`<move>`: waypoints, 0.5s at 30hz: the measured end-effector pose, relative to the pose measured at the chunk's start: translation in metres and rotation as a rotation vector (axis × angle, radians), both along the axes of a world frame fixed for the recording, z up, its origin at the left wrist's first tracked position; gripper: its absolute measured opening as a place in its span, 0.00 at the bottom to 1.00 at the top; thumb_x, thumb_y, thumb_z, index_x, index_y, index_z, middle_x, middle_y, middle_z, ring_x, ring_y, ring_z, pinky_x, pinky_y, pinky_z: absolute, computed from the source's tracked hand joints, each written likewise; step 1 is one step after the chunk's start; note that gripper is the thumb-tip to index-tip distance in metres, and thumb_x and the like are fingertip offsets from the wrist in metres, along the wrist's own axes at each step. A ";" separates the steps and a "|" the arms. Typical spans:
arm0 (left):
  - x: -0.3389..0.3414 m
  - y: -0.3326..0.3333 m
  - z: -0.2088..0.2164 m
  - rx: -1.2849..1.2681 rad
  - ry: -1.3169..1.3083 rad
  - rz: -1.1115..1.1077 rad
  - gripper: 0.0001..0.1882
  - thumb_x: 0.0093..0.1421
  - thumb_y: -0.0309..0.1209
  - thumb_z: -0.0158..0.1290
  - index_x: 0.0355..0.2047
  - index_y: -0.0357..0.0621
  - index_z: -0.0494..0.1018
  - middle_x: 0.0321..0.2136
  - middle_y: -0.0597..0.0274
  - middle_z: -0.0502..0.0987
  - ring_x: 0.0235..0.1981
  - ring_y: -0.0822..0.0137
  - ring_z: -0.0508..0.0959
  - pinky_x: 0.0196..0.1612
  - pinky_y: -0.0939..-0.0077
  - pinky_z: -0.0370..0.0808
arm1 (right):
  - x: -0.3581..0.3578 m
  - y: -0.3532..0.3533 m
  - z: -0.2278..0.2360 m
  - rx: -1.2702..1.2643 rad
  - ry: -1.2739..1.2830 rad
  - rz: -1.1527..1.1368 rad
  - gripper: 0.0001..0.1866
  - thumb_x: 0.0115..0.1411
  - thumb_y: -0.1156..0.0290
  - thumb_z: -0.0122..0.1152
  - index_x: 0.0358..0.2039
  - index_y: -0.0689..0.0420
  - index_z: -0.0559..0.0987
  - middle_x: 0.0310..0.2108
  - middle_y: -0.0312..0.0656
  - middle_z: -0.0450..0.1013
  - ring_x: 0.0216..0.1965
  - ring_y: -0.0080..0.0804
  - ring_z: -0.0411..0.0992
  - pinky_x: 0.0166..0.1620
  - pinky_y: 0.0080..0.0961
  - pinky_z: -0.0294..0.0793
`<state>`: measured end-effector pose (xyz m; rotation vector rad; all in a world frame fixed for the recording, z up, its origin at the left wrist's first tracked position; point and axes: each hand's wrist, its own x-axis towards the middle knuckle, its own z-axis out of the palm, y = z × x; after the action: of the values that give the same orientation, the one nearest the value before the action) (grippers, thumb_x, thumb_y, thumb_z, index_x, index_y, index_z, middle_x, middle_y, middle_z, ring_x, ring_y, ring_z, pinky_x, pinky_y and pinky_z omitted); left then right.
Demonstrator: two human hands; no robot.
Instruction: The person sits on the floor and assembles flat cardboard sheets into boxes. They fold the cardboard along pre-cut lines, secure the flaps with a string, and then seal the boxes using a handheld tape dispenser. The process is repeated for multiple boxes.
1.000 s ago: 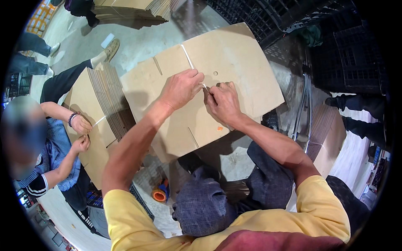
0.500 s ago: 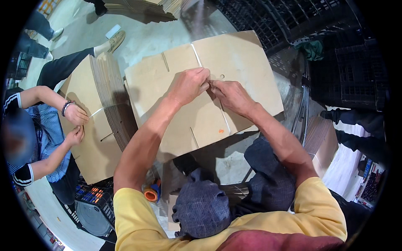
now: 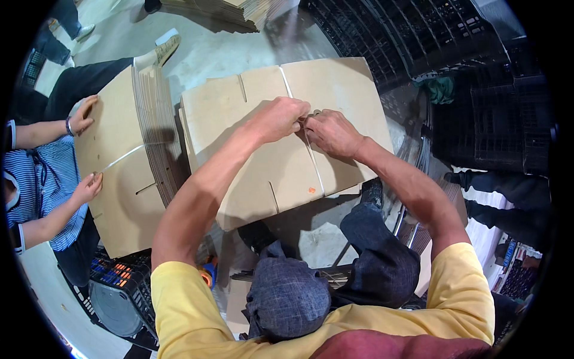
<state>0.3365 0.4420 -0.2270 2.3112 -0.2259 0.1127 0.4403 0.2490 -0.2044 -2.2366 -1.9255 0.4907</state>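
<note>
A bundle of flat brown cardboard sheets (image 3: 353, 84) lies before me, with white string (image 3: 315, 167) running across its top. My left hand (image 3: 281, 119) pinches the string near the middle of the bundle. Close beside it, my right hand (image 3: 332, 133) also has its fingers closed on the string. The spot between my fingertips is mostly hidden, so I cannot tell whether a knot is there. An orange mark (image 3: 311, 190) shows on the top sheet near the string.
At left, a co-worker's hand (image 3: 88, 186) holds string over another cardboard bundle (image 3: 116, 209). Black crates (image 3: 508, 119) stand at the right, with green cloth (image 3: 441, 91) beside them. A black crate (image 3: 122, 299) and an orange ring-shaped thing (image 3: 207, 277) lie at lower left.
My hands stay together at the string, the right one more curled. The co-worker's hands have parted: one now rests on their bundle's far edge, the other pulls the string leftward.
</note>
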 end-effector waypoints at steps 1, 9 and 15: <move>0.001 0.001 0.000 0.001 0.042 -0.027 0.09 0.53 0.23 0.63 0.31 0.39 0.74 0.32 0.51 0.81 0.35 0.47 0.81 0.36 0.56 0.77 | -0.001 -0.002 0.001 0.025 -0.012 -0.002 0.07 0.62 0.72 0.58 0.37 0.62 0.77 0.33 0.56 0.78 0.35 0.58 0.77 0.43 0.48 0.77; 0.000 -0.004 -0.002 0.038 0.064 0.000 0.08 0.56 0.26 0.61 0.32 0.40 0.73 0.32 0.51 0.78 0.37 0.47 0.78 0.38 0.56 0.76 | -0.076 -0.091 0.013 -0.068 0.254 0.145 0.08 0.60 0.73 0.62 0.40 0.56 0.76 0.31 0.48 0.74 0.36 0.53 0.75 0.45 0.47 0.76; 0.002 -0.001 0.005 0.498 -0.361 -0.214 0.02 0.57 0.28 0.58 0.30 0.44 0.77 0.29 0.57 0.76 0.45 0.52 0.78 0.46 0.57 0.74 | -0.075 -0.110 -0.011 0.177 0.162 -0.279 0.07 0.63 0.74 0.58 0.42 0.58 0.74 0.43 0.48 0.71 0.49 0.50 0.68 0.53 0.46 0.65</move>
<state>0.3384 0.4415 -0.2224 2.7252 -0.7555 0.4055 0.3654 0.1387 -0.2153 -2.2266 -1.4875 0.4273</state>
